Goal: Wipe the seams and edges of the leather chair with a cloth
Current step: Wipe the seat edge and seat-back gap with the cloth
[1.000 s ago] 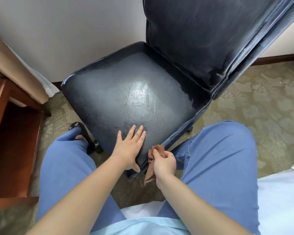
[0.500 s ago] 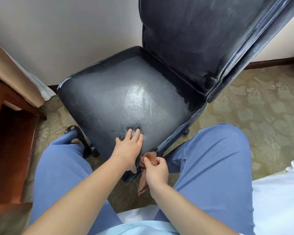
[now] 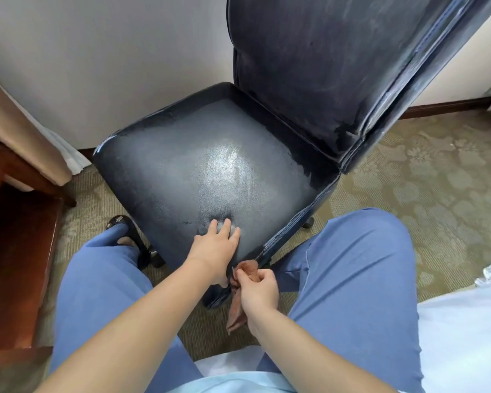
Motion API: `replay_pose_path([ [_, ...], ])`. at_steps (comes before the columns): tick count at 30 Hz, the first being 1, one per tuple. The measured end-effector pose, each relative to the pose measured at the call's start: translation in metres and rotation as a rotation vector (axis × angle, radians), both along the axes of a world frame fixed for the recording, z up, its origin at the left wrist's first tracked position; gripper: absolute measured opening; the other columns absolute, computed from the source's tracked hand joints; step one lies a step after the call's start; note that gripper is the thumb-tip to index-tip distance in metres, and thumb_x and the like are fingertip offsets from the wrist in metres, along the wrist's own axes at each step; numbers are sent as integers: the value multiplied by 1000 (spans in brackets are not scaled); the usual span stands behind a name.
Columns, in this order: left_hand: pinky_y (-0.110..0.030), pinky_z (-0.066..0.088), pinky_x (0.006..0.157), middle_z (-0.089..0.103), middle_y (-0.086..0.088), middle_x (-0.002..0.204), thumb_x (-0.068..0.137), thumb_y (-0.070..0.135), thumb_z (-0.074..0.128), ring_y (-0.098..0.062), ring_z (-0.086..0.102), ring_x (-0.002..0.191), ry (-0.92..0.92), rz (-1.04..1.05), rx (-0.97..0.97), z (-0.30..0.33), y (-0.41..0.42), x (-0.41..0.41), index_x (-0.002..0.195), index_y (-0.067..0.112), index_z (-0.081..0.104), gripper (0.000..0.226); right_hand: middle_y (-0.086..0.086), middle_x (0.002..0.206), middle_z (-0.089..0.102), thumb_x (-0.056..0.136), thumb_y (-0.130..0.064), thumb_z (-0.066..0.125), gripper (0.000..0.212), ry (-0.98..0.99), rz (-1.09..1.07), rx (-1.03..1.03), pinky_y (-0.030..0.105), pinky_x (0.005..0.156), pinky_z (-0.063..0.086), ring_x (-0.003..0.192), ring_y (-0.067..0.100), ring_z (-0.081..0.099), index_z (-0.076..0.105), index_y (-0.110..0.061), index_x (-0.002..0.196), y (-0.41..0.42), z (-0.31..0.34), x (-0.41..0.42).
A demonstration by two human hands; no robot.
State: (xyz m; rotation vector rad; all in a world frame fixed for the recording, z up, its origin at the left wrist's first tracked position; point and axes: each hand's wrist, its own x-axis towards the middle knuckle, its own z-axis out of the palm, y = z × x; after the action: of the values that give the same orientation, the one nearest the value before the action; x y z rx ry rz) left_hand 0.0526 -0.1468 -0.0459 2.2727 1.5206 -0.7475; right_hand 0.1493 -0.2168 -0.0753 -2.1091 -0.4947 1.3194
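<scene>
While the left hand (image 3: 213, 249) lies flat on the seat near its front corner, fingers straight and spread a little on the leather, the right hand (image 3: 258, 289) grips a cloth (image 3: 245, 270) just below and to the right of it. The cloth is reddish brown; its bunched top presses against the seat's front corner edge at lower centre of the frame, and a loose tail hangs down past the wrist. The right fingers are curled round the cloth with the thumb on top. The chair (image 3: 199, 177) is dark blue-black leather and fills the middle and upper right of the frame, its seat worn and shiny in the centre, its tall back (image 3: 323, 58) rising to the top edge. Pale scuffing shows along the right side seam of the seat and down the edge of the back. Two knees in blue trousers (image 3: 360, 268) flank the front corner, and a black shoe (image 3: 125, 226) shows at the left, beside the seat. Patterned carpet (image 3: 425, 180) covers the floor on the right. A wooden cabinet (image 3: 17, 251) stands at the left edge, and a white wall (image 3: 111, 61) fills the upper left.
</scene>
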Motion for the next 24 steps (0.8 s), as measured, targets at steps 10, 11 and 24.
replay_pose_path([
  [10, -48, 40, 105, -2, -13, 161, 71, 45, 80, -39, 6, 147, 2, -1, 0, 3, 3, 4, 154, 29, -2, 118, 1, 88, 63, 85, -30, 66, 21, -27, -34, 26, 27, 68, 41, 76, 16, 57, 56, -14, 95, 10, 0, 7],
  [11, -47, 40, 104, -1, -14, 160, 71, 46, 80, -40, 8, 146, 9, -4, 5, 4, 3, 6, 154, 29, -2, 118, 1, 86, 63, 85, -29, 67, 21, -17, -32, 30, 27, 67, 41, 74, 14, 57, 56, -14, 95, 7, 0, 6],
  [24, -41, 48, 88, 28, -12, 145, 73, 47, 77, -35, 35, 128, 9, 7, 39, 4, 8, 12, 152, 30, 13, 103, -2, 81, 61, 85, -32, 66, 20, -67, -18, 60, 27, 62, 38, 74, 17, 56, 55, -16, 88, 10, 0, 11],
])
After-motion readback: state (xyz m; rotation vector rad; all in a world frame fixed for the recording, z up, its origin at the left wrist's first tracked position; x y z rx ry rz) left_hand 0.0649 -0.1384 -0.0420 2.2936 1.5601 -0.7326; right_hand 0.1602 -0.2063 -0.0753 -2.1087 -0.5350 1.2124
